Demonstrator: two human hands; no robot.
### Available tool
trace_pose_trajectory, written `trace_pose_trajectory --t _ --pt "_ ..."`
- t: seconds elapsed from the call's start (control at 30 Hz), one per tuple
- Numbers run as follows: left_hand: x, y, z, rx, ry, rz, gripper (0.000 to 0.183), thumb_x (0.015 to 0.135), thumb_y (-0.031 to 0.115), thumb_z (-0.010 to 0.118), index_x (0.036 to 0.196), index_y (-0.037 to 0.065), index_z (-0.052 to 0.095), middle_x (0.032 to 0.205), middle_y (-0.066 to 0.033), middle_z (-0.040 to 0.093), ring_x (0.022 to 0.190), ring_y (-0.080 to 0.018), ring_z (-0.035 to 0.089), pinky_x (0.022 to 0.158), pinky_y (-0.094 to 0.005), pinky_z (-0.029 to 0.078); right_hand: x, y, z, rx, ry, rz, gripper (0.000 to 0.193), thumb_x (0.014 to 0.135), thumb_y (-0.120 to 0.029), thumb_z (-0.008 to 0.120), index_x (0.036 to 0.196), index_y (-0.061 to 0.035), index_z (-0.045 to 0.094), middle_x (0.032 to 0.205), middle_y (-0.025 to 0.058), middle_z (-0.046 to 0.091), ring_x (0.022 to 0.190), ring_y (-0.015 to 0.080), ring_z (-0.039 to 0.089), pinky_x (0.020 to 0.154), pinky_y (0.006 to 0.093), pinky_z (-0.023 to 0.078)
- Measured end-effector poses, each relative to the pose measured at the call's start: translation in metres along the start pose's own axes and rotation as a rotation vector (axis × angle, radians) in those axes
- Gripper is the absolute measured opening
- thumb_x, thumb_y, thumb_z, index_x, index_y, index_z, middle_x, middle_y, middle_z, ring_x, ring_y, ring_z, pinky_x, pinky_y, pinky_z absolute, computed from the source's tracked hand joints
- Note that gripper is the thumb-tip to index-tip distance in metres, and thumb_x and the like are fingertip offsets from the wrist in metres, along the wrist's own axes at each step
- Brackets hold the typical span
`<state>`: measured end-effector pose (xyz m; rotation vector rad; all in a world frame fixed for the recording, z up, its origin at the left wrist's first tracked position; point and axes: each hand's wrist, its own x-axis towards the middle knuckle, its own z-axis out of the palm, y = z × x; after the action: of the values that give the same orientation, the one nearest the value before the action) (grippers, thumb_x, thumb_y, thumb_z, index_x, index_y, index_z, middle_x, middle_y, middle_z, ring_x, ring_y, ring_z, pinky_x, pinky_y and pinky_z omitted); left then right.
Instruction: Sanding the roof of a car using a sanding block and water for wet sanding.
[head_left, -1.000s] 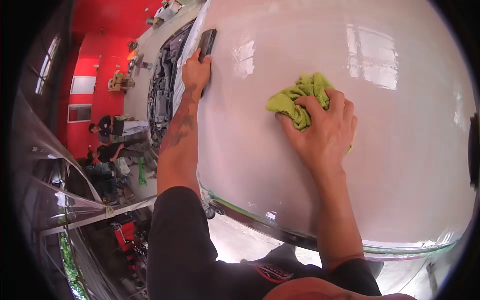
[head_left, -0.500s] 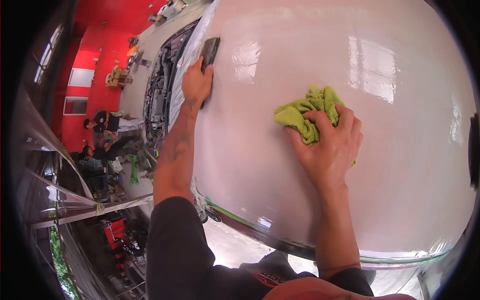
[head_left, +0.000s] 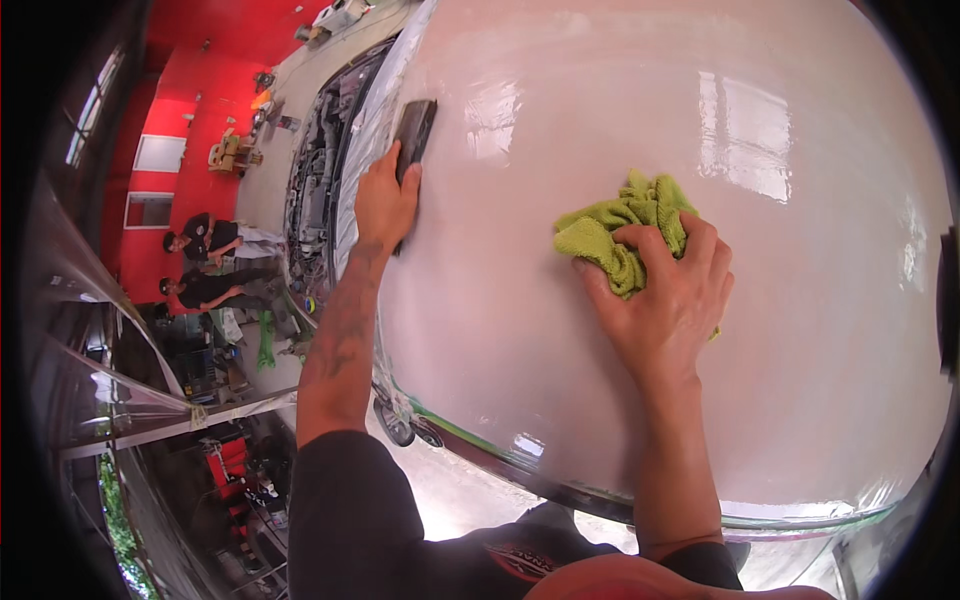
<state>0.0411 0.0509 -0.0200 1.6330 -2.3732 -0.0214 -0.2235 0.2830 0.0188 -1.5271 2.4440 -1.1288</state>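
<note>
A glossy, wet-looking pale car roof panel (head_left: 500, 330) spreads out in front of me. Near its left edge my left hand (head_left: 386, 203) is closed round a long dark sanding block (head_left: 417, 130), which lies along the surface. The palm hides part of the block, and its underside is out of sight. Further right, the fingers of my right hand (head_left: 685, 285) are curled into a crumpled green towel (head_left: 605, 240) resting on the panel. Part of the towel is hidden beneath that hand.
Plastic film (head_left: 375, 130) borders the panel on the left, beside an exposed engine bay (head_left: 325, 170). Green masking tape (head_left: 450, 430) lines the near edge. Two people (head_left: 205, 265) are further off at the left, by a red wall (head_left: 195, 90). A red tool cart (head_left: 232, 470) sits lower left.
My left hand and the sanding block have slid nearer to me along the panel's left edge. The right hand and towel have shifted slightly right.
</note>
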Motion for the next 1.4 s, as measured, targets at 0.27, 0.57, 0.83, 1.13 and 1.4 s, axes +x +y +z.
trace_pose_trajectory --t 0.27,0.57,0.83,1.13,1.4 --pt "0.074 -0.001 -0.006 0.085 0.022 -0.131 0.054 0.090 0.030 0.060 0.138 0.004 0.052 0.120 -0.0242 0.062 0.109 -0.0414 0.059 0.094 -0.0480 0.047 0.003 -0.013 0.005 -0.017 0.026 -0.020 0.035 0.061 -0.033 0.085 0.090 -0.0219 0.069 0.114 0.0102 0.053 0.106 0.0330 0.050 0.080 0.0464 0.040" --pt "-0.143 0.053 -0.019 -0.079 0.064 0.179 0.056 0.089 0.022 0.065 0.140 0.005 0.050 0.124 -0.0259 0.053 0.104 -0.0416 0.053 0.094 -0.0478 0.044 -0.001 -0.001 -0.002 -0.055 0.041 0.013 0.034 0.063 -0.034 0.084 0.090 -0.0212 0.069 0.114 0.0096 0.054 0.105 0.0328 0.051 0.080 0.0461 0.042" --pt "-0.008 -0.002 -0.028 -0.034 0.026 -0.126 0.053 0.090 0.033 0.059 0.134 0.003 0.056 0.115 -0.0262 0.065 0.108 -0.0414 0.062 0.095 -0.0465 0.048 -0.001 -0.021 0.006 -0.032 0.020 -0.017 0.034 0.066 -0.037 0.083 0.092 -0.0198 0.070 0.114 0.0095 0.054 0.104 0.0329 0.051 0.081 0.0467 0.043" --pt "-0.182 0.096 -0.011 -0.117 0.102 0.035 0.053 0.090 0.019 0.062 0.138 0.001 0.050 0.129 -0.0238 0.054 0.105 -0.0425 0.052 0.095 -0.0460 0.041 0.011 0.013 0.016 -0.171 0.104 -0.044 0.038 0.068 -0.049 0.080 0.096 -0.0240 0.073 0.113 0.0085 0.057 0.101 0.0359 0.055 0.082 0.0489 0.047" --pt "-0.132 0.022 -0.034 -0.121 0.157 -0.167 0.047 0.092 0.020 0.061 0.134 0.000 0.053 0.116 -0.0187 0.061 0.098 -0.0409 0.053 0.088 -0.0471 0.044 0.001 -0.008 0.008 -0.138 0.048 -0.049 0.041 0.069 -0.054 0.078 0.099 -0.0259 0.072 0.112 0.0078 0.057 0.102 0.0346 0.056 0.079 0.0481 0.048"
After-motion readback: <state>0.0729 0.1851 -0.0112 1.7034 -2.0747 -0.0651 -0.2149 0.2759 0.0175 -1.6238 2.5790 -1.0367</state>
